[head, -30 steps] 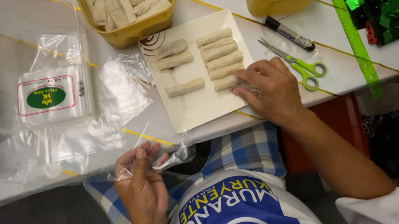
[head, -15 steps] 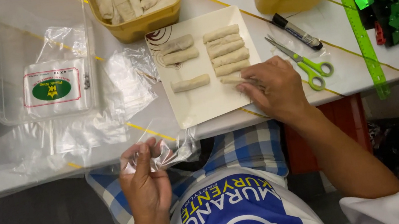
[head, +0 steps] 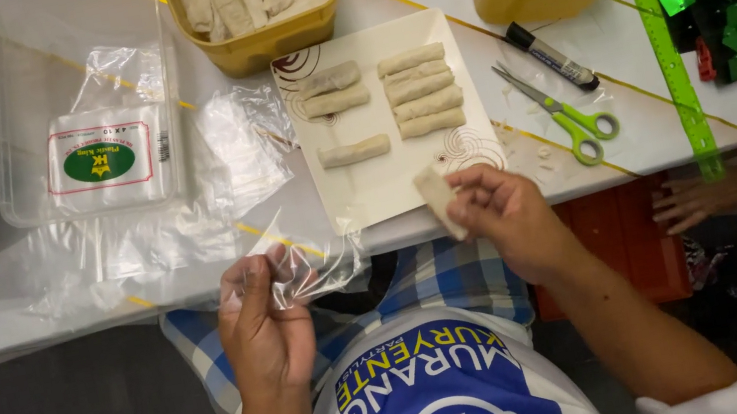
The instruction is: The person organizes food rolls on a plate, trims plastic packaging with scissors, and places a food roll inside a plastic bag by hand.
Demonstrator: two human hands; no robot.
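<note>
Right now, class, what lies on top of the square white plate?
On the white plate lie seven pale rolls: four stacked in a column on one side, two together and one alone on the other. The right hand covers the plate's near corner, so anything there is hidden.

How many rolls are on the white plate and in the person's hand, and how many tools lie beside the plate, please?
Rolls on the plate: 7
Roll in the right hand: 1
Scissors: 1
Marker: 1
Ruler: 1
Total: 11
</note>
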